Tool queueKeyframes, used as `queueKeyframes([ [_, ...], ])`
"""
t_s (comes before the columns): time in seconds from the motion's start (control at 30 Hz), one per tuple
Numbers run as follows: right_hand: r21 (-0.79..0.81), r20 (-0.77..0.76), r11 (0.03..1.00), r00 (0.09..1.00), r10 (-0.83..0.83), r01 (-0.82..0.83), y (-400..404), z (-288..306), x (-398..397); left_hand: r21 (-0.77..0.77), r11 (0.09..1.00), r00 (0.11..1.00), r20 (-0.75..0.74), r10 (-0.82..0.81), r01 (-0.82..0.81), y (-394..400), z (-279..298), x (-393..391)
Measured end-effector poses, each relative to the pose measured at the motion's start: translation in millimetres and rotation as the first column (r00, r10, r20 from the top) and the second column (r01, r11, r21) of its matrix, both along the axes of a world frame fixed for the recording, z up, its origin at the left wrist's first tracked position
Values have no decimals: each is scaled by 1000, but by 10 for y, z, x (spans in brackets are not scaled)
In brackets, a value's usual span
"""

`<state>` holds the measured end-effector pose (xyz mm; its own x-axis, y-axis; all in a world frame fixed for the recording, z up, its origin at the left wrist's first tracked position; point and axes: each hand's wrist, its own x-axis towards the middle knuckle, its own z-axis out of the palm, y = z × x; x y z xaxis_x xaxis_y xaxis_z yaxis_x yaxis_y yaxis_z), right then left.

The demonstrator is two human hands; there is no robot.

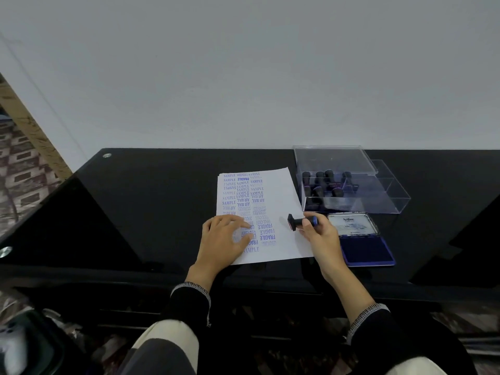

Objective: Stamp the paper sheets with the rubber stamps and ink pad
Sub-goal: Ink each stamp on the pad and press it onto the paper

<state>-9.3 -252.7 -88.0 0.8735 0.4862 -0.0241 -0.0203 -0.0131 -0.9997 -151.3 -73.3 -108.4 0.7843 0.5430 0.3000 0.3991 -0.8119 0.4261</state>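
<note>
A paper sheet lay on the black table, its left half filled with blue prints reading SAMPLE, FRAGILE, AIR MAIL and AMENDED. The left hand pressed flat on the sheet's lower left part, fingers spread and loose, holding nothing. The right hand gripped a stamp by its handle, fingers curled around it, the stamp lying sideways with its face turned left, above the sheet's right edge. Just right of that hand sat the ink pad, lid open, blue pad exposed. Behind it stood a clear box with more stamps upright inside, its lid beside it.
</note>
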Motion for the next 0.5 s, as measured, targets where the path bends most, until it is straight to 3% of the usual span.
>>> queueKeyframes([
  [0.2,78,70,991,991,-118,112,-307,269,116,-35,998,982,-180,54,-61,-216,205,168],
  [0.3,91,116,982,978,-175,165,-605,312,281,-90,996,999,-45,19,-23,-541,216,362],
  [0.4,96,103,976,973,-204,195,-888,281,420,-226,967,986,144,-86,117,-894,155,568],
  [0.5,67,157,973,961,-228,220,-1107,246,493,-225,951,970,171,-173,210,-1189,114,747],
])
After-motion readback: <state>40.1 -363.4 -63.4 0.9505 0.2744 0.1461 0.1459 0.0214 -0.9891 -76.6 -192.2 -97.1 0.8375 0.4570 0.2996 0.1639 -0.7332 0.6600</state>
